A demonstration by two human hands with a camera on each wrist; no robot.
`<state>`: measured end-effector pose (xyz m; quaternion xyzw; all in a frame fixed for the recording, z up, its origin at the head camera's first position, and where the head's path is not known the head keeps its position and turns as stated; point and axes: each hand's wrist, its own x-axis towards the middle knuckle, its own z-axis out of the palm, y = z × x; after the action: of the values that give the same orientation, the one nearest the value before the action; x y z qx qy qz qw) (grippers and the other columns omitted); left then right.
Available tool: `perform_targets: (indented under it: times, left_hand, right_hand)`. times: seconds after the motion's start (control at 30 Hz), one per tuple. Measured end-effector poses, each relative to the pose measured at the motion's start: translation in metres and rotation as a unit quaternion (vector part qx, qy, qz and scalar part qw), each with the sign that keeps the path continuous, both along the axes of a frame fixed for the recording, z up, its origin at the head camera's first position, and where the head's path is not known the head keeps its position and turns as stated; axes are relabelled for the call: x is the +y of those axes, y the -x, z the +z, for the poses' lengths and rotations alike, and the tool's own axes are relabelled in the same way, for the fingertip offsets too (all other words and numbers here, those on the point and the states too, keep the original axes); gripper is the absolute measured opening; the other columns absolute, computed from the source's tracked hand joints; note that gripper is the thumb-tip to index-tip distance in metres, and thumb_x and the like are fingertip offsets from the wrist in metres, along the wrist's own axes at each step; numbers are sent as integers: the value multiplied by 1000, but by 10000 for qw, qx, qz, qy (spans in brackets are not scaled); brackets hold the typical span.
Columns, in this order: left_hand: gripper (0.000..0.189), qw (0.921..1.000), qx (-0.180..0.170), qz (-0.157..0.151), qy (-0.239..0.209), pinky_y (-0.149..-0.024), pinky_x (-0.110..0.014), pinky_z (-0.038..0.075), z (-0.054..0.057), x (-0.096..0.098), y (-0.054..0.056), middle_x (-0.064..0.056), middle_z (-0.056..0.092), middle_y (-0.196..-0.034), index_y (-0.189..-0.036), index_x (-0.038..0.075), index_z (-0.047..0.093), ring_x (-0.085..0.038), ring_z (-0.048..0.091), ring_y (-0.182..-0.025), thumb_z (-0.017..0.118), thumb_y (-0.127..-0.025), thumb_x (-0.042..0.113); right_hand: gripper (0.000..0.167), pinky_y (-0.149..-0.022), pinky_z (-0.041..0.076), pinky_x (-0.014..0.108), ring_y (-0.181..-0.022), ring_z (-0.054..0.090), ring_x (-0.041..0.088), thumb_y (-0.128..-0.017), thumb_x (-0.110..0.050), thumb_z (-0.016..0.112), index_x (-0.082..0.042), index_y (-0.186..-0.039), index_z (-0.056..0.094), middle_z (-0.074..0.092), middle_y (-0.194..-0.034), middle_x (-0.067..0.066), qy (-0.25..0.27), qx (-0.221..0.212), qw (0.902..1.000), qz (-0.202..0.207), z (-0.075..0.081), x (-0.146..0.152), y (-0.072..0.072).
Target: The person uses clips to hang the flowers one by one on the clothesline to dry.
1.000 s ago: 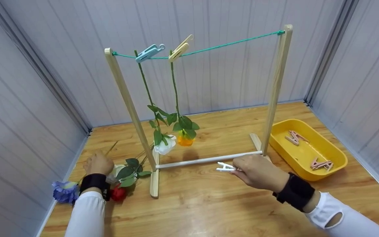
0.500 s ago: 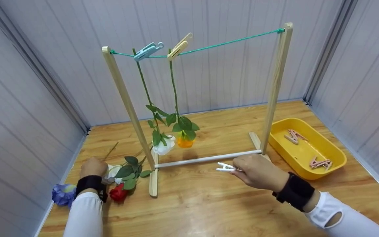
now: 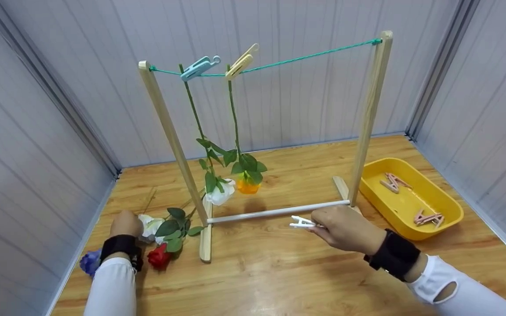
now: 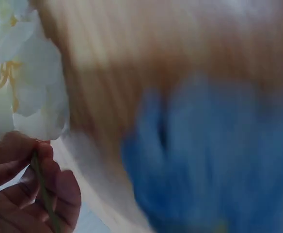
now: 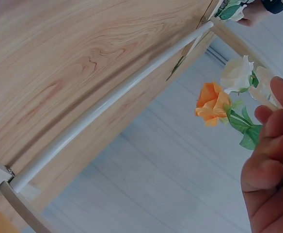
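Note:
My left hand (image 3: 126,223) pinches a thin green stem (image 4: 42,191) at the table's left side. A purple-blue flower (image 3: 90,262) lies by that wrist, and its petals loom blurred in the left wrist view. Beside the hand are white flowers (image 3: 151,226) and a red rose (image 3: 159,256). My right hand (image 3: 343,226) holds a white clothespin (image 3: 302,222) in front of the rack's white bar (image 3: 275,212). From the green cord (image 3: 305,58), a blue clothespin (image 3: 200,68) and a yellow clothespin (image 3: 240,66) hang a white rose (image 3: 221,193) and an orange rose (image 3: 248,186) head down.
The rack's wooden posts (image 3: 167,131) stand left and right of the hanging flowers. At the right, a yellow tray (image 3: 393,210) holds pink clothespins (image 3: 428,218). Ribbed panels (image 3: 288,105) wall in the wooden table (image 3: 262,281).
The left hand has drawn back slightly, and the purple-blue flower has shifted right under the wrist. Its stem's far end now looks blurred. The right hand stays still with the white clothespin.

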<state>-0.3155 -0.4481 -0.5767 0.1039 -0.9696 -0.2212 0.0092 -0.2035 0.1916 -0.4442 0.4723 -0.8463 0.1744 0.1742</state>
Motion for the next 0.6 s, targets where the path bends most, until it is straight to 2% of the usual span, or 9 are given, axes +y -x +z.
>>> perform_targets:
  times: [0.03,0.1,0.13,0.2,0.27,0.33,0.43,0.5,0.6]
  left_hand:
    - [33,10000,40,-17,14,-68,-51,51,-7,-4,6,-21,67,-78,-67,6,62,-36,59,-71,47,-96,3]
    - [27,9997,229,19,-108,-71,-51,52,-4,-2,9,-21,68,-83,-77,2,67,-37,61,-76,47,-96,5]
    - [26,9994,240,14,-231,-74,-53,52,4,4,7,-25,69,-90,-85,-2,68,-40,62,-80,46,-97,5]
    - [32,9984,317,30,-459,-85,-59,55,28,23,-3,-34,70,-107,-107,-11,67,-50,66,-95,41,-99,6]
    - [42,9968,350,28,-720,-97,-63,52,55,45,-16,-40,65,-126,-128,-17,60,-55,64,-111,36,-105,9]
    - [49,9955,305,-67,-900,-101,-65,50,79,63,-31,-44,57,-136,-141,-20,49,-57,60,-117,28,-110,12]
    - [52,9948,565,-21,-848,-90,-57,50,99,81,-42,-39,60,-121,-141,-18,49,-48,61,-100,22,-115,19]
    - [51,9930,856,39,-816,-82,-52,47,109,88,-46,-33,59,-106,-134,-16,52,-41,58,-87,22,-117,22]
    - [50,9849,1414,160,-982,-80,-53,46,118,99,-47,-31,58,-101,-127,-13,55,-43,57,-83,21,-118,24]
  right_hand:
    - [19,-56,31,15,-63,37,-2,-100,-9,78,-12,-89,62,53,-72,-5,-5,-15,10000,-10,1,0,0]
    - [20,-56,31,15,-62,37,-2,-100,-10,78,-12,-89,62,53,-72,-5,-11,-22,10000,-27,2,0,0]
    - [20,-56,31,15,-62,37,-1,-100,-10,78,-12,-88,61,53,-71,-5,-26,-2,10000,-40,2,0,0]
    - [20,-57,32,16,-62,37,-1,-99,-9,78,-12,-88,61,53,-71,-5,-62,55,10000,-52,3,0,1]
    - [21,-57,33,17,-62,38,0,-99,-9,79,-12,-88,61,53,-71,-4,-85,118,9999,-54,3,1,1]
    - [20,-56,34,18,-62,40,1,-98,-8,79,-11,-88,61,54,-72,-4,-94,204,9997,-51,5,1,2]
    - [20,-55,36,19,-61,42,3,-97,-7,79,-11,-88,62,56,-72,-3,-49,275,9996,-50,9,2,4]
    - [19,-55,36,19,-61,42,3,-97,-6,79,-10,-89,62,56,-73,-2,-13,315,9995,-40,12,3,6]
    - [21,-55,35,17,-61,40,3,-96,-5,80,-9,-87,61,55,-72,-2,66,360,9993,-39,17,5,9]
